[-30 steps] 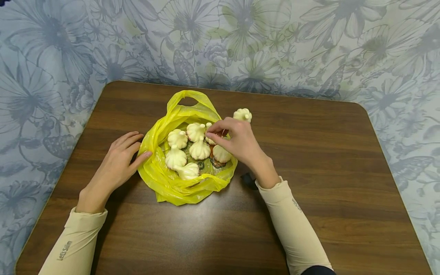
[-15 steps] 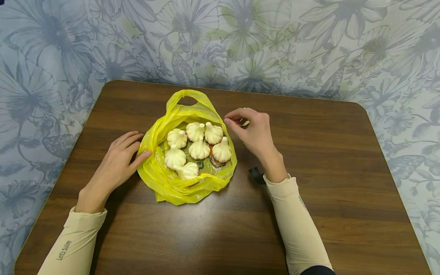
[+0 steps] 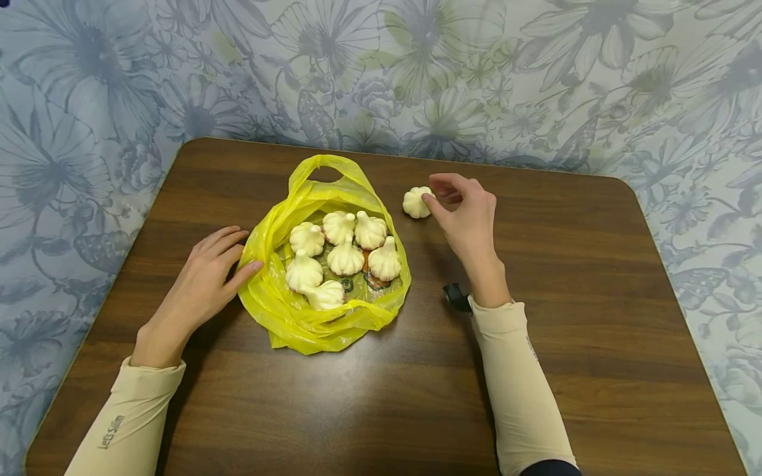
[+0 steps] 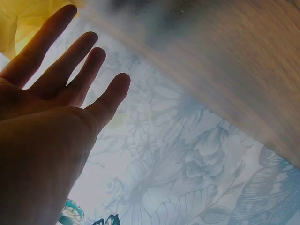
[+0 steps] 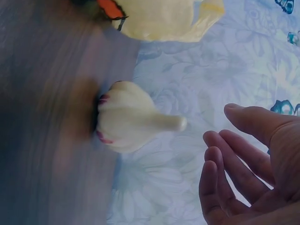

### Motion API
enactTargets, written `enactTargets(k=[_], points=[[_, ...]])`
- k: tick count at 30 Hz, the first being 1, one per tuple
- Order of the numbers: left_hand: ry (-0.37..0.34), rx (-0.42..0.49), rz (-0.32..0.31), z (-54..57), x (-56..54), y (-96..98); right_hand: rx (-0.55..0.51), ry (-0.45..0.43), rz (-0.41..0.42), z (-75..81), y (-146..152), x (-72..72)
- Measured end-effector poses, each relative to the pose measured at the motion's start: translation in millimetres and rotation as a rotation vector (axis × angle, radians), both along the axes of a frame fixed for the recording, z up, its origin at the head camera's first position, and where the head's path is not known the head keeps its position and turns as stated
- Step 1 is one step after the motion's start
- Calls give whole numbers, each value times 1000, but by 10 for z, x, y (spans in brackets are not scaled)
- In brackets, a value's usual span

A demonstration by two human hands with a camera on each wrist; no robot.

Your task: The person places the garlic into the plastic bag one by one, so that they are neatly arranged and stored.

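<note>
A garlic bulb [image 3: 416, 202] stands on the table to the right of the bag, its stem pointing up in the right wrist view. My right hand [image 3: 467, 215] hovers just beside that bulb. Thumb and fingers are apart and bent slightly, and a gap shows between them and the stem in the right wrist view. The yellow plastic bag [image 3: 324, 337] lies with its mouth spread wide, and several garlic bulbs [image 3: 345, 258] sit inside. Against the bag's left side rests my left hand [image 3: 199, 281], the thumb touching the plastic and the fingers extended.
The brown wooden table [image 3: 583, 317] reaches back to a wall with flowered paper [image 3: 381, 79]. One bag handle [image 3: 324, 160] stands up at the back. A small black device [image 3: 456, 297] is at my right wrist.
My right hand has left the bag's right side and moved right to the lone garlic bulb, its fingers spreading a little. The left hand and the bag keep their places.
</note>
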State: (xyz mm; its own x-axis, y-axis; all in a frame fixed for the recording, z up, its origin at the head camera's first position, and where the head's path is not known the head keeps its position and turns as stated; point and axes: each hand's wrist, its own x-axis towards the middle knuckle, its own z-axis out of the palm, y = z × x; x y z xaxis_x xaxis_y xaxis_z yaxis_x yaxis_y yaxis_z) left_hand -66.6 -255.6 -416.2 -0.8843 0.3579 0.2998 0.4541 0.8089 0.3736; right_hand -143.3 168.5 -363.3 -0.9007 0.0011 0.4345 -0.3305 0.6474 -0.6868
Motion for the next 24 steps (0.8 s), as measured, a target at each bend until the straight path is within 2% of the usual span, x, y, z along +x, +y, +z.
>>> enactTargets(k=[6,12,17,24], points=[[4,5,0,-13,-2,-5,3,-51,-1,-64,30,-32],[4,5,-5,-14,-6,2,10,-97,12,-200,37,-67],[7,12,-7,-24,8,-2,-14,-74,9,-294,19,-88],[16,16,-8,-25,-3,-4,-22,-21,-15,-320,20,-105]])
